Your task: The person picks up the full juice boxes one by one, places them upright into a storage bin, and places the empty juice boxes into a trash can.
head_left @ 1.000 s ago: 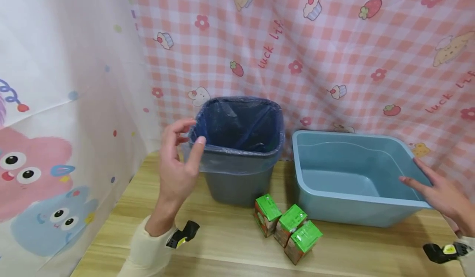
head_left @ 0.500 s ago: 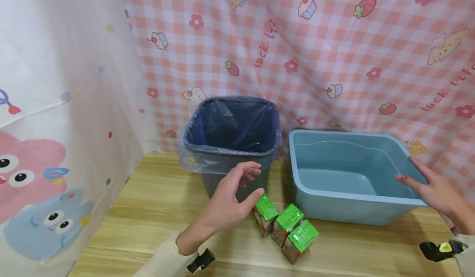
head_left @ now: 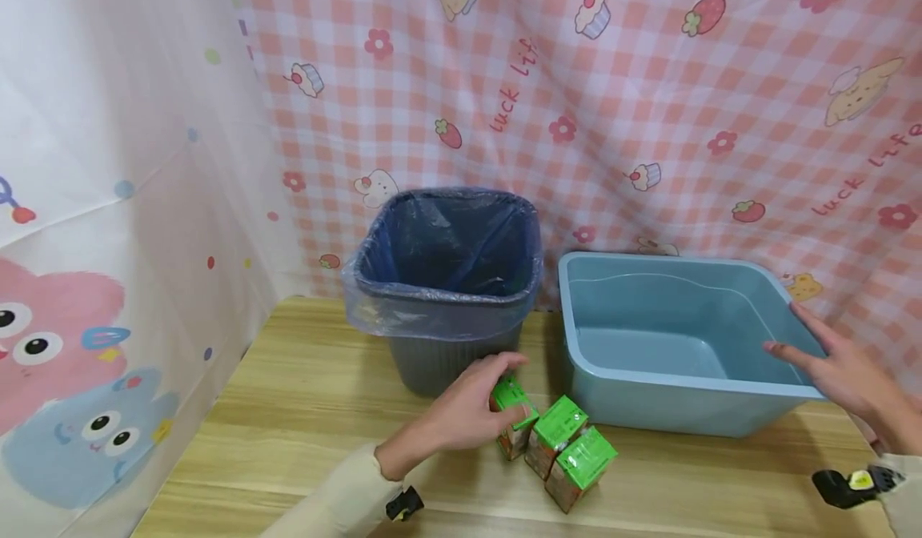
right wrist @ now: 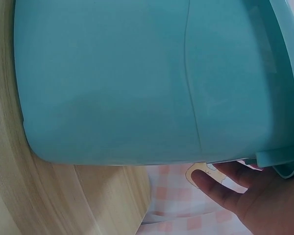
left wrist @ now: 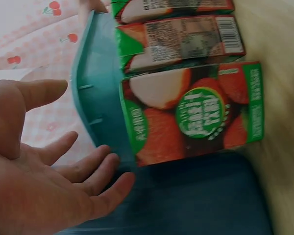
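In the head view my left hand is over the leftmost of three juice boxes, its thumb across the green top. The left wrist view shows the fingers spread and uncurled beside this carton, which has apples and strawberries printed on it. The other two juice boxes stand together just to its right. My right hand holds the right rim of a blue plastic tub, thumb inside and fingers outside. The right wrist view shows fingers against the tub's outer wall.
Behind the left hand stands a grey trash can lined with a translucent blue bag. The wooden table ends against a pink checked cloth at the back. A white cartoon-printed cloth hangs at the left.
My left hand has left the trash can's rim and moved right and down to the leftmost juice box. The right hand stays at the tub's rim, and the head view has shifted slightly.
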{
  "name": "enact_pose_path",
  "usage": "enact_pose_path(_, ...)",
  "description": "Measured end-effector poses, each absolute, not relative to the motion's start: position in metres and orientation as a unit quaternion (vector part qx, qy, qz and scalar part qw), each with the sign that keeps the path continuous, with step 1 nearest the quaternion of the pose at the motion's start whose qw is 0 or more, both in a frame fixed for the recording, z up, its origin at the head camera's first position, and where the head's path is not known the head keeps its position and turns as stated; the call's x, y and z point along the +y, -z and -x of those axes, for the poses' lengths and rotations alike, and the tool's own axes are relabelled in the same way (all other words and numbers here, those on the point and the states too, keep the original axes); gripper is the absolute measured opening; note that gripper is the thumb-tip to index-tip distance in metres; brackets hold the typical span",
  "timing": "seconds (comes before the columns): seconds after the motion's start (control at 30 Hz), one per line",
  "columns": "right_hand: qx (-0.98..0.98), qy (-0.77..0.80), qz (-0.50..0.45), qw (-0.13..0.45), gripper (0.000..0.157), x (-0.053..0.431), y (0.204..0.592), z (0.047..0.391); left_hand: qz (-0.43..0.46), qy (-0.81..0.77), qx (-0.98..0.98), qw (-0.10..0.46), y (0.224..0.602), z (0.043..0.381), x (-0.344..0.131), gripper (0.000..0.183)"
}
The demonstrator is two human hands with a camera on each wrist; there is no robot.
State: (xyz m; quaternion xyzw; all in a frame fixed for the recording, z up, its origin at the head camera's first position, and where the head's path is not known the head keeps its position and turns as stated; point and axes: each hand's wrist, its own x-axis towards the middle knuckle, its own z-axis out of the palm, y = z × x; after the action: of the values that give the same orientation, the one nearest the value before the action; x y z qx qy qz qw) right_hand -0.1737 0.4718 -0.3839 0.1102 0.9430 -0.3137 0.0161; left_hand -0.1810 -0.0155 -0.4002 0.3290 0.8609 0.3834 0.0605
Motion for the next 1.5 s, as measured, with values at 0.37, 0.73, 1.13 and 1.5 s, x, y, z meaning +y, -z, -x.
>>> enact_pose_path(0.37, 0.936, 0.331, -0.115, 0.03, 0.093, 0.472, 0.381, 0.174, -0.31, -0.295, 0.898, 0.105, 0.417, 0.182, -0.009, 0.082)
enact_pose_path(0.73, 0.94, 0.319, -0.112, 0.03, 0.094, 0.47, 0.38, 0.176, -0.294, -0.289, 0.909, 0.05, 0.427, 0.18, -0.004, 0.084)
enact_pose_path(1.13, 0.942, 0.313, -0.114, 0.026, 0.094, 0.473, 0.384, 0.177, -0.32, -0.292, 0.901, -0.031, 0.424, 0.178, -0.006, 0.077)
enact_pose_path(1.5, 0.938, 0.327, -0.114, 0.023, 0.094, 0.472, 0.385, 0.176, -0.32, -0.332, 0.886, -0.052, 0.392, 0.173, -0.012, 0.081)
